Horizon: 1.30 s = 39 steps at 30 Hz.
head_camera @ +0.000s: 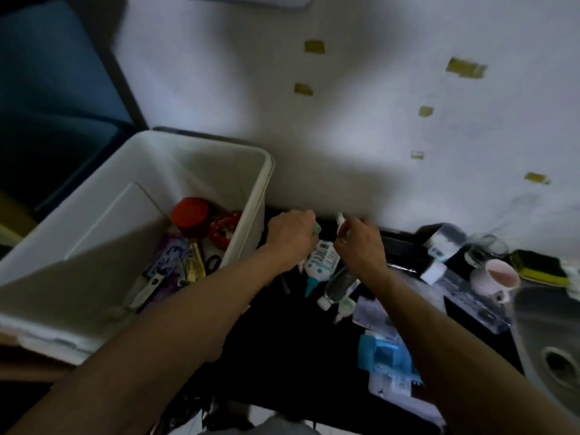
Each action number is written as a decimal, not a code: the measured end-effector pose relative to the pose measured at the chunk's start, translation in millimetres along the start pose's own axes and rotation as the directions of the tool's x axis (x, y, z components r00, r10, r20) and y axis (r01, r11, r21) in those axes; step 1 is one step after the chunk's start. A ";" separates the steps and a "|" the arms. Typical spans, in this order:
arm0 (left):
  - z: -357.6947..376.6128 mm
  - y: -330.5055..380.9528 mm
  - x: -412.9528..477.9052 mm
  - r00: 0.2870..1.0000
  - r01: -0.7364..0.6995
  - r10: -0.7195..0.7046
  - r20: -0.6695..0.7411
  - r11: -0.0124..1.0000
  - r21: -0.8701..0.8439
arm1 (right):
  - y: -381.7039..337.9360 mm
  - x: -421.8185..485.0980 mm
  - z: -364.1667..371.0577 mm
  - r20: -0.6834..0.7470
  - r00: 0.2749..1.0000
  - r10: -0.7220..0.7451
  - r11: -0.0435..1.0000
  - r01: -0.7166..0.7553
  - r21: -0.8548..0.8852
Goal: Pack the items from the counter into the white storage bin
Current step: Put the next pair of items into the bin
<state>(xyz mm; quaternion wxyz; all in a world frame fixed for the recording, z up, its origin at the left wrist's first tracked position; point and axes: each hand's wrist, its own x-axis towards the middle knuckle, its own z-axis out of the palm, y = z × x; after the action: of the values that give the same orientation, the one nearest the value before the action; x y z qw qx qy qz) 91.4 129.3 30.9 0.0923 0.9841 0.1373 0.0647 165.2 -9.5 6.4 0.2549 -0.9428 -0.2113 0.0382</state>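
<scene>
White storage bin (266,183) wall just beside left hand (292,233) gripping greenish item (317,229); right hand (357,243) close by, pinching white item (340,220)

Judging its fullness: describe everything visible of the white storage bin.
The white storage bin is a rectangular, plastic-looking tub with a rounded rim, open-topped, upright left of the dark counter. A red-lidded jar, a red ring and packets lie on its floor. The left hand, gripping a small green item, is beside its right wall.
</scene>
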 end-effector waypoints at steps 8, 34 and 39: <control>-59.5 -39.5 24.8 0.987 -0.070 0.052 -0.152 0.991 -0.115 | -63.5 6.6 -16.7 -0.127 0.989 -0.074 0.995 0.081 0.050; -58.3 -306.8 -65.0 0.992 0.051 -0.034 0.119 0.988 -0.144 | -262.8 -12.0 129.0 0.212 0.917 -0.338 0.933 0.356 -0.050; -30.8 -326.6 -71.1 0.950 -0.034 0.045 0.309 0.999 -0.040 | -264.2 -22.6 168.5 0.380 0.876 -0.298 0.930 0.356 -0.091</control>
<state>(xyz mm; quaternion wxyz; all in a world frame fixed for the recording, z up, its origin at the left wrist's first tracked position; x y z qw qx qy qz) -65.5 423.0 -11.5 0.1281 0.9829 0.1004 -0.0861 14.4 265.6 -9.2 0.1393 -0.8874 -0.4133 0.1496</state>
